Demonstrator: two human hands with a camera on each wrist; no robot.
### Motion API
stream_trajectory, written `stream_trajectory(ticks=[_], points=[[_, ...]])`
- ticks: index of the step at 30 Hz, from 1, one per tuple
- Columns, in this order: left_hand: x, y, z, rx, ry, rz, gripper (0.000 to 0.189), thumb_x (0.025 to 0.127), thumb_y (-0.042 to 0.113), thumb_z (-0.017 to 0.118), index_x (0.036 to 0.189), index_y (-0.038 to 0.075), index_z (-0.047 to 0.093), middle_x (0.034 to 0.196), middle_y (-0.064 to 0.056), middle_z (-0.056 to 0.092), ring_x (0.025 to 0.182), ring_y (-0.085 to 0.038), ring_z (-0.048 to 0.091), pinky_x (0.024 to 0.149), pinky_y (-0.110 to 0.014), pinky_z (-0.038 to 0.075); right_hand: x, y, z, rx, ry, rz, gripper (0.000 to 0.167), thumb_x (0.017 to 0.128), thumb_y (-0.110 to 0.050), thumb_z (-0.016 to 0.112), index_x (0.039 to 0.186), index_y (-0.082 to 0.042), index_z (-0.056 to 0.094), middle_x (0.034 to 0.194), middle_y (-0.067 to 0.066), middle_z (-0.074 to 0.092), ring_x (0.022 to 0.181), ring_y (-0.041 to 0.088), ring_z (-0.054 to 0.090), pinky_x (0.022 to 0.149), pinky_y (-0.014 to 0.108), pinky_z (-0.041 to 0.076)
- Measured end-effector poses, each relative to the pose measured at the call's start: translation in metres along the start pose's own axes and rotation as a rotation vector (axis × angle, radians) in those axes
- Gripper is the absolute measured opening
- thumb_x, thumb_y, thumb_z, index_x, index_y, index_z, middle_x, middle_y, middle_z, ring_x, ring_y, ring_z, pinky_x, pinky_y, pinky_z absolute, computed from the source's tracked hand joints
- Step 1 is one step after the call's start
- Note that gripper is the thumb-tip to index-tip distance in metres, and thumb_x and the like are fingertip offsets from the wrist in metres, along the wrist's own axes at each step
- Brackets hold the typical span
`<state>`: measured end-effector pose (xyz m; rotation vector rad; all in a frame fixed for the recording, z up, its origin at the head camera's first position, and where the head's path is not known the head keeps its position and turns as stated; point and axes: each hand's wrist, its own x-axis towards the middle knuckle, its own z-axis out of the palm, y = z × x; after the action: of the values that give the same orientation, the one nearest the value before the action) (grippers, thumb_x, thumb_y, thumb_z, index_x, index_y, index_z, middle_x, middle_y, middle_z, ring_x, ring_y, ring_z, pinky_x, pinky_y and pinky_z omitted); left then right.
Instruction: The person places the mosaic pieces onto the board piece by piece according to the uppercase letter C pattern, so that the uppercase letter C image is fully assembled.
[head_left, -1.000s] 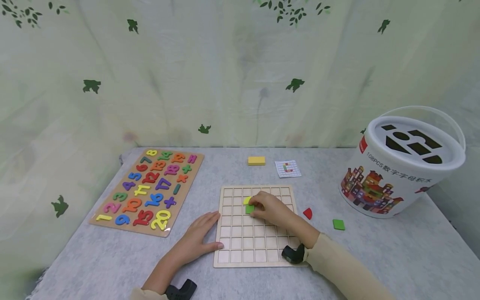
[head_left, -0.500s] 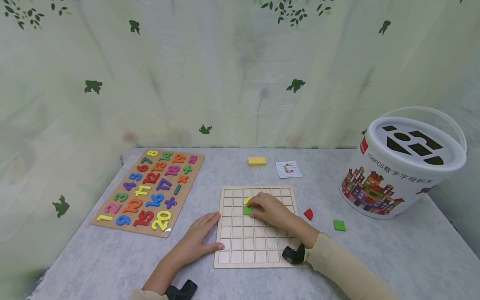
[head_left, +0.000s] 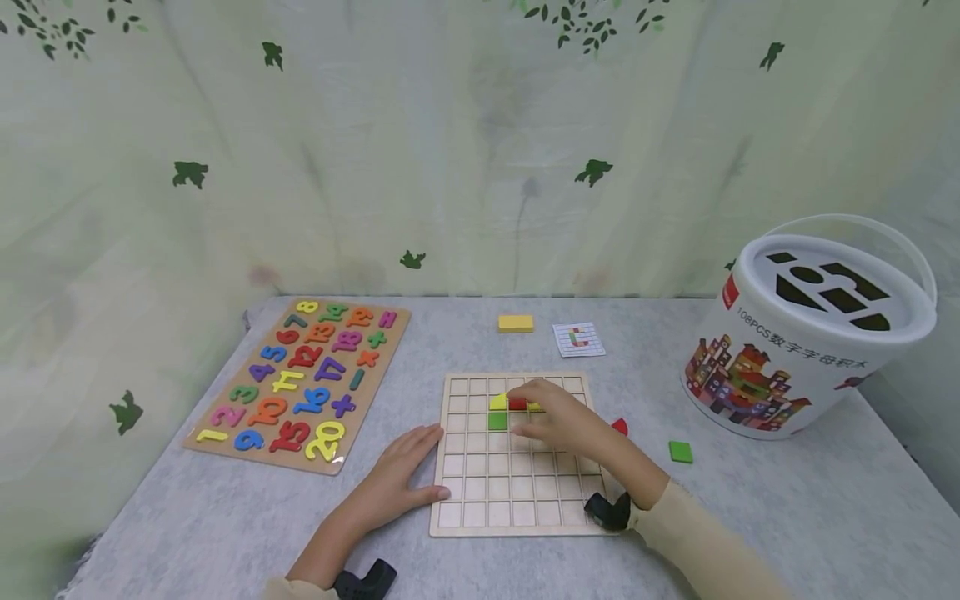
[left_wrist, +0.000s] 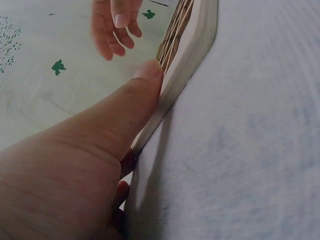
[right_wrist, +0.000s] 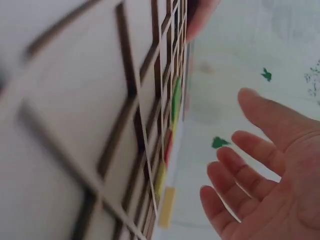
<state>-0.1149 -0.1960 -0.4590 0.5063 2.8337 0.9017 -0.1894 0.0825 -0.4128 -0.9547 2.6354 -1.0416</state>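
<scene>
a red tile point(head_left: 517, 403), a yellow tile point(head_left: 497, 402) and a green tile point(head_left: 498, 422) lie in the far half of the grid board point(head_left: 498, 487). above the board the right hand point(head_left: 558, 423) is loosely spread, holding nothing. at the board's left edge the left hand point(head_left: 403, 473) lies relaxed, thumb touching it. beyond the board are a yellow block point(head_left: 516, 323) and a card point(head_left: 579, 339).
</scene>
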Motion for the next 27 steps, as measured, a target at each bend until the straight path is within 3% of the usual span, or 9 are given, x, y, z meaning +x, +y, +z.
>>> stream_trajectory(ticks=[4,11,15,22,27], points=[[0.0,0.0,0.0,-0.001,0.003,0.009,0.089,0.073,0.058,0.062,0.141,0.009,0.031,0.143,-0.005,0.03,0.132,-0.025,0.019,0.104,-0.048,0.018,-0.02,0.007,-0.017,-0.015,0.1,-0.028,0.047,0.08,-0.021,0.069,0.123,-0.009,0.054,0.123,0.004,0.05,0.11,0.022,0.048,0.088,0.041,0.043],[0.0,0.0,0.0,0.002,0.003,0.011,0.089,0.073,0.059,0.061,0.141,0.008,0.031,0.143,-0.006,0.03,0.132,-0.026,0.019,0.104,-0.049,0.017,-0.064,0.024,-0.042,-0.05,0.215,0.039,0.049,0.077,-0.015,0.072,0.122,-0.009,0.054,0.123,0.008,0.051,0.114,0.027,0.046,0.089,0.047,0.041],[0.0,-0.001,0.0,0.005,0.005,0.017,0.089,0.073,0.058,0.061,0.14,0.008,0.031,0.143,-0.006,0.03,0.132,-0.026,0.019,0.104,-0.049,0.018,-0.086,0.04,-0.049,-0.068,0.22,0.09,0.05,0.076,-0.016,0.073,0.121,-0.006,0.054,0.122,0.009,0.051,0.114,0.029,0.045,0.089,0.049,0.041],[0.0,-0.002,0.0,0.0,0.01,0.025,0.089,0.074,0.058,0.061,0.14,0.008,0.031,0.143,-0.006,0.03,0.132,-0.027,0.019,0.104,-0.049,0.018,-0.118,0.069,-0.053,-0.063,0.183,0.258,0.051,0.078,-0.026,0.071,0.121,-0.007,0.053,0.122,0.012,0.05,0.113,0.033,0.044,0.088,0.054,0.039],[0.0,-0.002,0.0,0.002,0.01,0.017,0.088,0.074,0.057,0.062,0.141,0.009,0.031,0.144,-0.005,0.029,0.132,-0.025,0.019,0.104,-0.048,0.018,-0.133,0.08,-0.054,-0.066,0.171,0.298,0.052,0.076,-0.02,0.072,0.12,-0.002,0.053,0.119,0.018,0.05,0.111,0.037,0.044,0.09,0.054,0.037]])
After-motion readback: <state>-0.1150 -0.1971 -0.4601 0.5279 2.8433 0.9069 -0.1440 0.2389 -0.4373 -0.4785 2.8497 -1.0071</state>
